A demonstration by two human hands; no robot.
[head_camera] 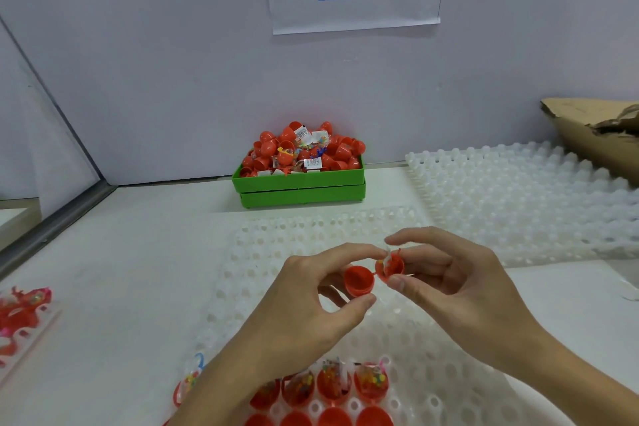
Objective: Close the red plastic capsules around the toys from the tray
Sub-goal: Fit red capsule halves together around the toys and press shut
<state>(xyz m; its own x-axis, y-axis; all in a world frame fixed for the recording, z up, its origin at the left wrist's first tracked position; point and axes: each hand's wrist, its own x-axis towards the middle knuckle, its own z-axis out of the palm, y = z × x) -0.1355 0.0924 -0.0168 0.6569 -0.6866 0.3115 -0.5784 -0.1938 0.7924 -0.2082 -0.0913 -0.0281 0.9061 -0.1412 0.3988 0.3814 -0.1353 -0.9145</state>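
My left hand (304, 294) pinches an empty red capsule half (359, 281) between thumb and fingers, its hollow facing me. My right hand (449, 273) pinches the other red half (392, 266), which has a small bagged toy stuck in it. The two halves are side by side and nearly touching above the white dimpled tray (432, 373). At that tray's near edge several open red halves with toys (333, 386) stand in a row, with several closed red domes (335, 418) in front of them.
A green bin (299, 185) heaped with red capsules and toy bags stands against the back wall. A second white dimpled tray (518, 197) lies at the right, with torn cardboard (594, 135) behind it. Red toys on a clear sheet (20, 315) lie at the left edge.
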